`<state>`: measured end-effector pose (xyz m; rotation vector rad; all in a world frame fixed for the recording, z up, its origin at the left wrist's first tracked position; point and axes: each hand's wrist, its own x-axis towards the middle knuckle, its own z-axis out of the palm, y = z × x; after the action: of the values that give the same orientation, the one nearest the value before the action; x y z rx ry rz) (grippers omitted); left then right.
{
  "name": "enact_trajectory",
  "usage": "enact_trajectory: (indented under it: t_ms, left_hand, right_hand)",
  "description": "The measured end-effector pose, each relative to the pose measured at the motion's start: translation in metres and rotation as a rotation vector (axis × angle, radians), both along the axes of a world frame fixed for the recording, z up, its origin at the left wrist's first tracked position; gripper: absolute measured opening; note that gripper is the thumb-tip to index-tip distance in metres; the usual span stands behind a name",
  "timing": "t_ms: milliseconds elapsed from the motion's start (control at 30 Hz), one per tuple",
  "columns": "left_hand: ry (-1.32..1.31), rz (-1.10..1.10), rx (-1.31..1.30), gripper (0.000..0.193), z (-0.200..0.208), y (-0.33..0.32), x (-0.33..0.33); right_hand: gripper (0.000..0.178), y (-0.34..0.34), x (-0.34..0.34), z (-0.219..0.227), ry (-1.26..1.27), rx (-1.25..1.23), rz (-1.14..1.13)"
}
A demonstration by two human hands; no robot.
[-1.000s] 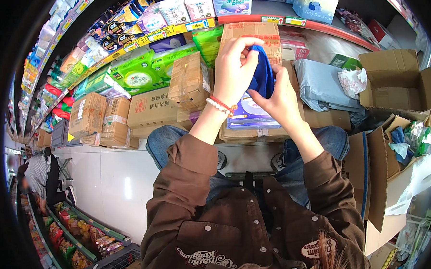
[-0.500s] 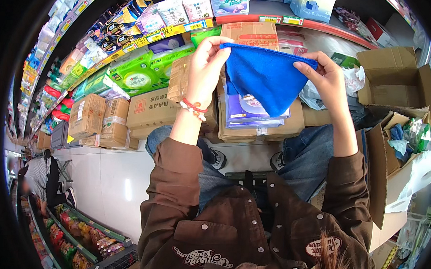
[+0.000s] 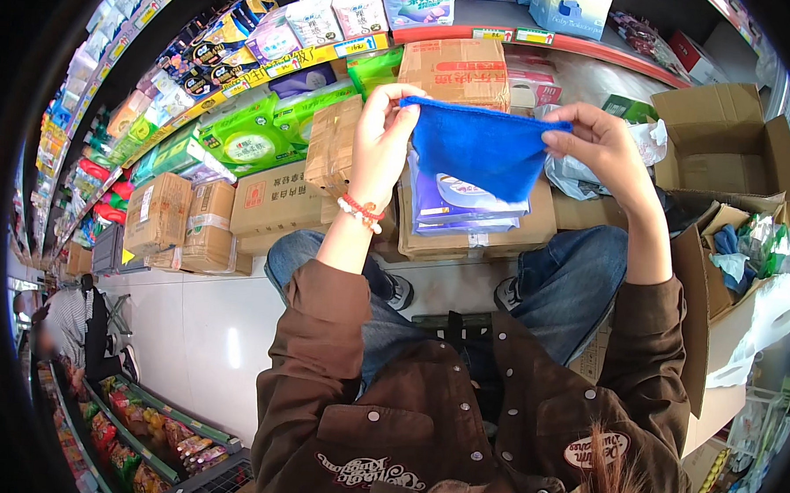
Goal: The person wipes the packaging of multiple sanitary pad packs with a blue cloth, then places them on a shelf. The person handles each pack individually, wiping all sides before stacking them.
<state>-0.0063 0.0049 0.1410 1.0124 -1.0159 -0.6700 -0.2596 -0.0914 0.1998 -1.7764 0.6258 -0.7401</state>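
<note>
A blue cloth (image 3: 479,149) hangs stretched between my two hands, its upper edge nearly straight. My left hand (image 3: 384,145) pinches the upper left corner between thumb and fingers. At the upper right corner, my right hand (image 3: 598,145) is closed on the cloth in the same way. Beneath it, a stack of purple-and-white plastic packs (image 3: 467,221) lies on a cardboard box (image 3: 536,237); the cloth hides part of the top pack. A red-and-white beaded bracelet (image 3: 361,212) circles my left wrist.
More cardboard boxes (image 3: 278,202) line the floor at the left, before shelves of green packs (image 3: 246,134). An open carton (image 3: 712,146) stands at the far right; nearer, another holds crumpled wrappers (image 3: 737,253). A person (image 3: 70,320) sits at the far left.
Both hands have come down a little and nearer to me with the cloth. Its lower part, a hanging point before, now shows a broader, flatter edge.
</note>
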Motion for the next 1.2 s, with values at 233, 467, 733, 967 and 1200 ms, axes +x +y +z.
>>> enact_trajectory:
  t_ms: [233, 467, 733, 967, 1200]
  left_hand:
    - [0.083, -0.071, 0.101, 0.017, 0.010, 0.016, 0.001]
    - [-0.144, 0.004, 0.126, 0.016, -0.010, -0.007, 0.017]
    - [-0.054, 0.009, 0.374, 0.018, -0.062, -0.060, 0.043]
    - [-0.103, -0.057, 0.267, 0.017, -0.080, -0.026, 0.030]
    - [-0.628, 0.004, 0.165, 0.020, -0.098, 0.029, 0.012]
  right_hand:
    - [0.015, 0.002, -0.010, 0.009, 0.056, -0.013, -0.012]
    - [0.017, -0.033, 0.002, -0.017, 0.134, 0.017, -0.094]
    - [0.015, -0.084, 0.044, -0.098, -0.005, 0.127, -0.213]
    - [0.016, -0.057, 0.023, -0.110, 0.104, 0.008, -0.203]
    - [0.021, -0.012, -0.008, -0.136, 0.140, -0.299, -0.047]
